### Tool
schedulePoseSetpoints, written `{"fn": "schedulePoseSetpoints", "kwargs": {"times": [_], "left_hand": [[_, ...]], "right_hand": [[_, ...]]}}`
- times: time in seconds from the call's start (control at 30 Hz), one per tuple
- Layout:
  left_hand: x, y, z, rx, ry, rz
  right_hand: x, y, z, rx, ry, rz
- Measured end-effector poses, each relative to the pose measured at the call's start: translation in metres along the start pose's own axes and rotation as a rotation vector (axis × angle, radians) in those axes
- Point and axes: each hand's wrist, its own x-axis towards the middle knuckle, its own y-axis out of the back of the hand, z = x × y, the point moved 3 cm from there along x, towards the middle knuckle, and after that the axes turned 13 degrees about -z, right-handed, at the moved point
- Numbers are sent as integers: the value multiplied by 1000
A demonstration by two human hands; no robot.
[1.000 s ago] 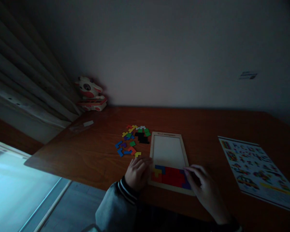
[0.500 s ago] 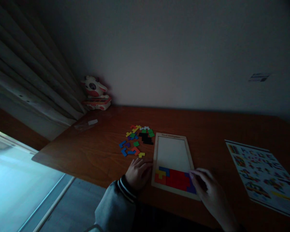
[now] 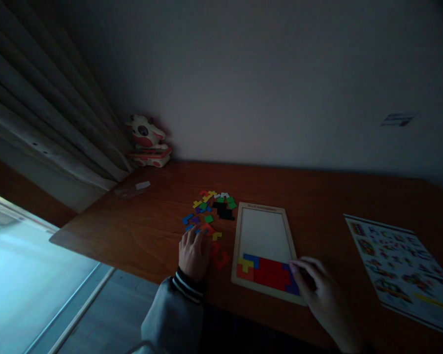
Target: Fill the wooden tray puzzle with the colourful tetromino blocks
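Note:
My left hand (image 3: 194,253) lies palm down with its fingers apart over the near side of a pile of coloured puzzle pieces, covering part of a blue piece (image 3: 189,227). Beside it on the table is a red piece (image 3: 221,259), blurred and dim. A wooden tray (image 3: 235,268) holds red, blue, yellow, orange and purple pieces along its near end; its upper part shows a bare pale base. My right hand (image 3: 319,290) is at the tray's right edge, thumb and finger brought together at the purple piece (image 3: 292,285) in the near right corner.
Black pieces (image 3: 224,211) and green pieces (image 3: 231,202) lie left of the tray. A printed pattern sheet (image 3: 398,265) is at the right. Towards the back left are a cow toy (image 3: 147,140) and a clear bag (image 3: 129,190). The wall stands behind the table.
My left hand has moved left and slightly away from me, off the tray's edge and onto the pile. A red piece now shows where that hand was. My right hand stays put.

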Motion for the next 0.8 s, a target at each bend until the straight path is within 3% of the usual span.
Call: {"fn": "schedulePoseSetpoints", "kwargs": {"times": [0.13,0.27,0.63,0.8], "left_hand": [[-1,7,-34,114,78,3],[-3,12,-53,128,38,-33],[-5,18,-43,-100,-6,-51],[-9,20,-34,-126,-152,-57]], "right_hand": [[0,0,0,3,7,-13],[-1,-1,2,11,1,-21],[-1,-4,6,24,10,-41],[-2,-4,6,12,8,-29]]}}
